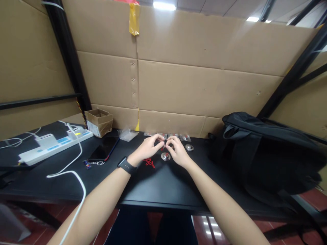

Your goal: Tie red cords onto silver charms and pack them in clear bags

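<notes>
Close together above the black table, my left hand (156,143) and my right hand (175,149) are both closed in a pinch. Between the fingertips shows a bit of thin red cord (162,148); its exact run is hidden by the fingers. Just below them a round, shiny metal disc (165,157) with a raised middle lies on the table, with red at its centre. A looped, knotted length of red cord (149,163) rests under my left wrist. To the right of my right hand lies a second metal disc (189,147).
Small clear packets (185,137) line the cardboard wall (178,88). On the left are a white power strip (57,146), a phone (104,149), a keychain (94,163), a plastic sleeve (127,135) and an open cardboard box (99,122). A black bag (268,156) occupies the right; a white cable (83,185) crosses my left forearm.
</notes>
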A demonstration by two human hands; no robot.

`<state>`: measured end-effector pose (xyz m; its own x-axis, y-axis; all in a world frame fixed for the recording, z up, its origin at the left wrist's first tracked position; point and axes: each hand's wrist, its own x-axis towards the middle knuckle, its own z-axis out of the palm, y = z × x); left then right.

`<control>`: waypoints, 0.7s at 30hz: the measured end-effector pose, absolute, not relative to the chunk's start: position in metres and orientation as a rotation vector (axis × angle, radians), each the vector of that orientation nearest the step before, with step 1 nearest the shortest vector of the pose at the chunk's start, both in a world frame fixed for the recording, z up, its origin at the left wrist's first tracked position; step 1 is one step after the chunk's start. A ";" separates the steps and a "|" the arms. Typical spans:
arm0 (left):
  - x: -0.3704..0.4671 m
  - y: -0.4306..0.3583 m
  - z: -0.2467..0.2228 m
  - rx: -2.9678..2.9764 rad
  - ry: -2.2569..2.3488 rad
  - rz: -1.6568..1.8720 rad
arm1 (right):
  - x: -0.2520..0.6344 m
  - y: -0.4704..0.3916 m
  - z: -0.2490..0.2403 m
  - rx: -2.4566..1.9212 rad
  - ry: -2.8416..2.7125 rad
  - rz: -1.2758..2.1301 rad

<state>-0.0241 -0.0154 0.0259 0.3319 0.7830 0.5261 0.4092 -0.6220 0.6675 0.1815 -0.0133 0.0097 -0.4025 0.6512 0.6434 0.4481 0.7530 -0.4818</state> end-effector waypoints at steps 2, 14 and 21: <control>-0.021 -0.020 0.027 2.271 1.096 1.173 | 0.182 -0.012 0.008 -0.821 -2.099 0.229; -0.018 -0.020 0.021 2.542 1.316 0.935 | 0.184 -0.013 0.013 -0.808 -2.118 0.216; -0.027 -0.012 0.017 2.524 1.561 0.919 | 0.197 -0.006 0.006 -1.010 -2.235 0.452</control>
